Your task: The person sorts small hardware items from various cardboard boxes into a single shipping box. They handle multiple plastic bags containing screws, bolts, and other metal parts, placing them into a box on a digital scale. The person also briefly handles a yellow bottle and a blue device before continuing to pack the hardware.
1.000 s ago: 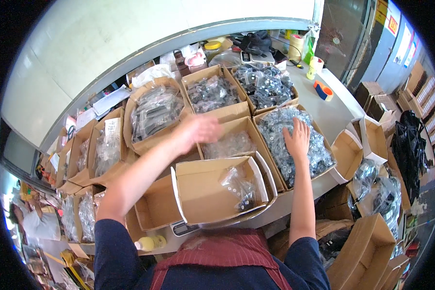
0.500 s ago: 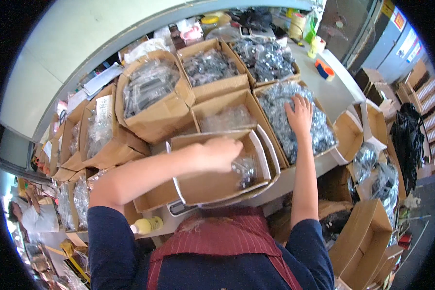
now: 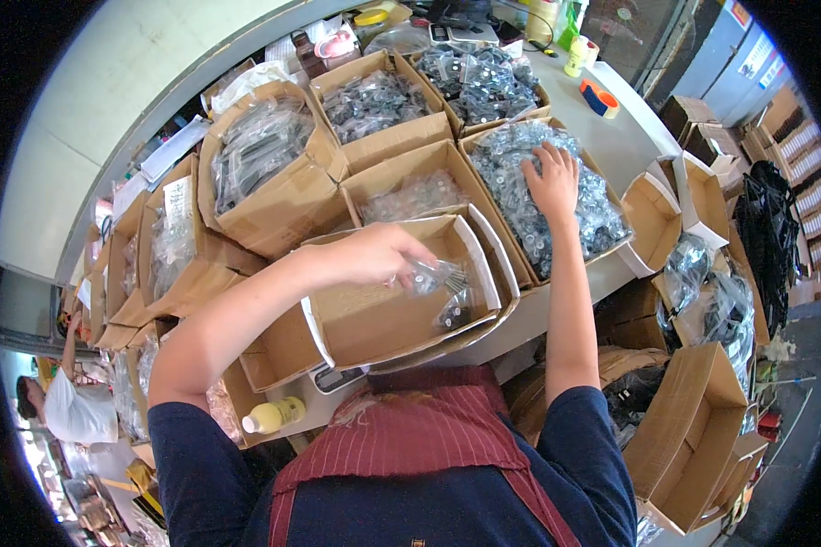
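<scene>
My left hand is closed on a small clear bag of screws, above a shallow open cardboard box. Inside that box, toward its right end, lies another small clear bag with dark parts. My right hand rests on a heap of small clear bags with round parts, which fills a carton to the right. Its fingers are spread, and nothing shows in them.
Behind stand cartons of bagged parts, and others line the left. An orange and blue tape roll lies at the back right. A yellow bottle is near the table edge. Empty cartons are at lower right.
My left hand has moved a little left in the view, and the bag of screws now shows in its fingers. My right hand stays on the heap of bags. The whole view has shifted slightly.
</scene>
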Demonstrator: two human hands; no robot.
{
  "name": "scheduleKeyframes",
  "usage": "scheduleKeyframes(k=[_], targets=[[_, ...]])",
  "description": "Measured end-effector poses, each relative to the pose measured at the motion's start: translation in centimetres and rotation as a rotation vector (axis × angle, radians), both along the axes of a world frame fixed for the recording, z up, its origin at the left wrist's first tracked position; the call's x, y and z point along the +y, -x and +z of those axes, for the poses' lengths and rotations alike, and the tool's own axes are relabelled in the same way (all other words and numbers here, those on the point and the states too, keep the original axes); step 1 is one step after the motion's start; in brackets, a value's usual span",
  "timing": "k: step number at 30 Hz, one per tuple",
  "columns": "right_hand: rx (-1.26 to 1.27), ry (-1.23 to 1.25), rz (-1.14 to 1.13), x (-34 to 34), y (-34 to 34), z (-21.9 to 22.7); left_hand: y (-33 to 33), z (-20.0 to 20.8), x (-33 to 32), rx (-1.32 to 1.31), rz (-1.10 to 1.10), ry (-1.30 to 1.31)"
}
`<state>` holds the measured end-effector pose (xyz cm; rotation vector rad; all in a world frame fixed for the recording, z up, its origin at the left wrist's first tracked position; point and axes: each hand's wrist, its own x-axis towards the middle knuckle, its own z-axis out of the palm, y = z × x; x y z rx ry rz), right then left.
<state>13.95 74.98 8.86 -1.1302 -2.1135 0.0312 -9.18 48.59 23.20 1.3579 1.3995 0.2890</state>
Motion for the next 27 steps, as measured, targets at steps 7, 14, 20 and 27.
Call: scheduleKeyframes(k=[7,14,20,27], targets=[[-0.064,0.100,-0.004,0.4,-0.4,-0.5,4.1,3.9,-2.0,-0.444,0.453,-0.113],[-0.118,0.094,0.021,0.7,-1.5,-0.4,17.1,4.9,-8.9,-0.784,1.253,-0.529],[-0.149,0.092,0.010,0.5,-1.1,0.0,24.9,4.6,-18.4,-0.764,1.617,-0.765],[-0.156,0.078,0.032,0.9,-0.5,-0.8,34.1,0.9,-27.9,-0.471,1.575,-0.815]])
